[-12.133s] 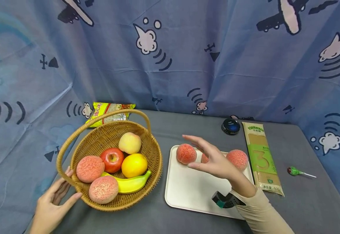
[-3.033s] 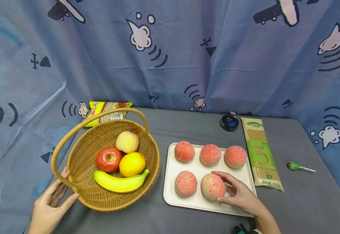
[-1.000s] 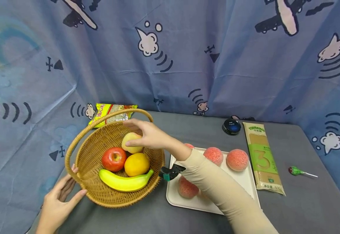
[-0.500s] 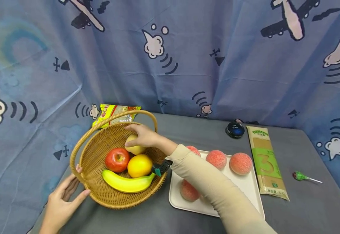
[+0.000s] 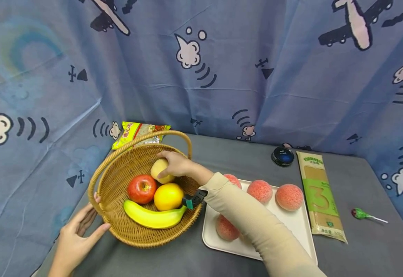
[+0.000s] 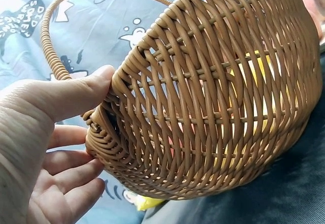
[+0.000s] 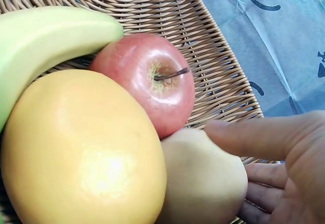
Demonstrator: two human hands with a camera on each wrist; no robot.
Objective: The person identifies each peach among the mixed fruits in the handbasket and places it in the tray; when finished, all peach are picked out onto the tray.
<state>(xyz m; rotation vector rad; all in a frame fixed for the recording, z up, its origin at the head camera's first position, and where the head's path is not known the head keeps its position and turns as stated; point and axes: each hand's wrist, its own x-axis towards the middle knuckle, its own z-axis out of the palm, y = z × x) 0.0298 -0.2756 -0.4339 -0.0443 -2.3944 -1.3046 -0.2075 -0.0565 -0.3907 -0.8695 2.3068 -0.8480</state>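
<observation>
In the head view my left hand (image 5: pixel 76 236) holds the left rim of the wicker basket (image 5: pixel 153 240); the left wrist view shows the thumb on the rim and the fingers at the handle's base. My right hand (image 5: pixel 178 167) reaches into the basket and grips a pale yellow peach (image 5: pixel 160 170) with thumb and fingers on either side. Beside it lie a red apple (image 5: pixel 142 189), a yellow orange-shaped fruit (image 5: pixel 168 196) and a banana (image 5: pixel 153 216). Several reddish speckled peaches (image 5: pixel 289 197) sit on the white tray (image 5: pixel 303 238), partly covered by the right forearm.
Behind the basket lies a yellow food packet (image 5: pixel 142 132). A round dark tin (image 5: pixel 282 156), a flat noodle pack (image 5: pixel 320 196) and a green lollipop (image 5: pixel 360 214) lie right of and behind the tray. The basket's handle (image 5: pixel 132 144) arches above its left and rear side.
Two speckled peaches in the basket earlier are gone from it, and the tray holds more. My right hand has moved from the tray into the basket and closed around the yellow peach.
</observation>
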